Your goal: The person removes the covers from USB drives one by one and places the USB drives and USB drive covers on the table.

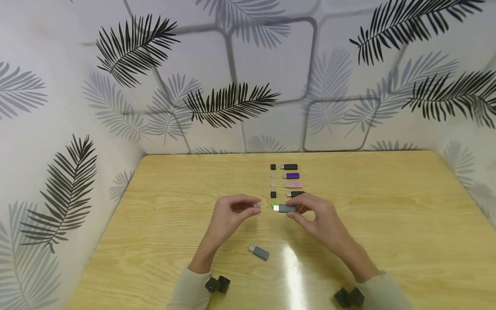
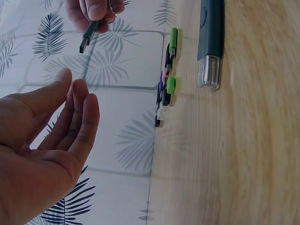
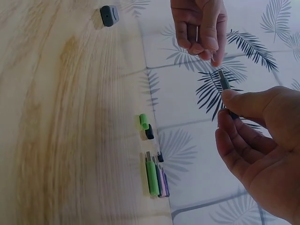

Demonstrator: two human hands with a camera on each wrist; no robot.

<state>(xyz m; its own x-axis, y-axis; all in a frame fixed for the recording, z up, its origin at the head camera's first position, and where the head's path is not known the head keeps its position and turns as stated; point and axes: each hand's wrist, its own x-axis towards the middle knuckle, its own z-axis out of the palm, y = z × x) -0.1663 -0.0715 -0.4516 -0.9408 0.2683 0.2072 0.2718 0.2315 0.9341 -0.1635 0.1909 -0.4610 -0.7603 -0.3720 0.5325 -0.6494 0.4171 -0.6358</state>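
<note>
Between thumb and fingers my right hand [image 1: 319, 217] pinches a grey USB stick [image 1: 286, 209], its bare metal plug pointing left. Opposite it, my left hand [image 1: 228, 217] has thumb and fingertips brought together on what looks like a small clear cap [image 1: 257, 206], mostly hidden by the fingers. Both hands are raised over the table. A second grey USB stick [image 1: 258, 252] lies on the wood nearer to me; the left wrist view shows a clear cap [image 2: 209, 74] over its plug. Part of a green USB stick [image 3: 152, 176] shows in the right wrist view.
Beyond the hands, a column holds a black stick [image 1: 289, 166], a purple stick [image 1: 291, 175], a pink stick [image 1: 294, 185] and another black stick [image 1: 296, 194]. Their caps, including a black cap [image 1: 273, 194] and a green cap [image 1: 274, 203], lie left of them. A patterned wall borders the wooden table [image 1: 155, 224].
</note>
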